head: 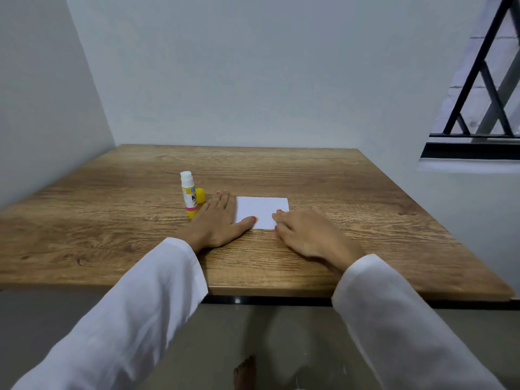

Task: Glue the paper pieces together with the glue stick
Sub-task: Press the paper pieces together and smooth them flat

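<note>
Head view | paper (263, 211) at tabletop (337, 192) centre | left hand (218, 220) flat, right hand (306, 233) relaxed, both pressing its near edge, grasping nothing | glue stick (189, 194) uncapped, upright, left | risk: elbowing it over; sheets may slip misaligned

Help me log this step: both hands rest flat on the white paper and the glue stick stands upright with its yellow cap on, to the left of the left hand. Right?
Not quite. The head view shows the glue stick standing upright uncapped, its white top bare; the yellow cap sits on the table beside it. The rest holds: left hand and right hand rest flat on the white paper.
</note>
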